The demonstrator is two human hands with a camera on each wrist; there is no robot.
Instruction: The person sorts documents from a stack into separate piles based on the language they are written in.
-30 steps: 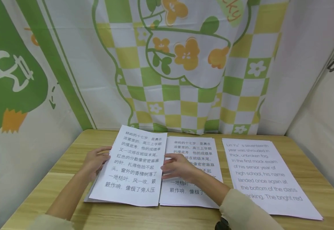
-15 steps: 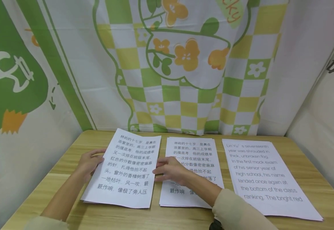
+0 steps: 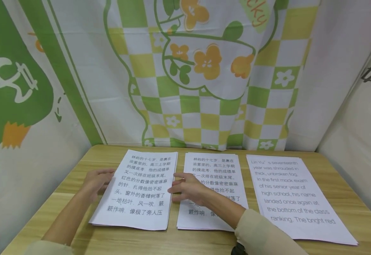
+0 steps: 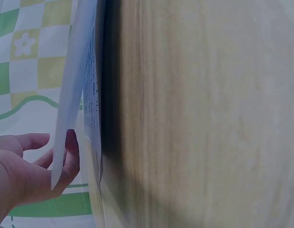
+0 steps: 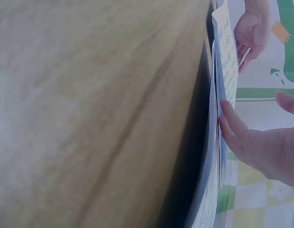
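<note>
The left paper stack [image 3: 132, 193], its top sheet printed with Chinese text, lies between the two hands. My left hand [image 3: 96, 184] is at its left edge. In the left wrist view the raised edge of a paper sheet [image 4: 71, 85] passes between the thumb and the curled fingers of that hand [image 4: 37, 173]. My right hand [image 3: 188, 189] reaches over the middle paper stack [image 3: 214, 166], which carries the same text. Its fingers extend to the left stack's right edge, and in the right wrist view the fingertips of the hand [image 5: 265, 142] meet that edge, thumb apart.
A right paper stack [image 3: 293, 198] with English text lies slightly fanned on the wooden table [image 3: 159, 242]. Behind the table hangs a green and yellow checked cloth [image 3: 198, 120]. A dark object [image 3: 239, 249] shows by the right sleeve [image 3: 265, 233].
The top sheet of the left stack has moved left and down, flatter over the pages under it. Both hands have shifted left with it. The middle and right stacks stay put.
</note>
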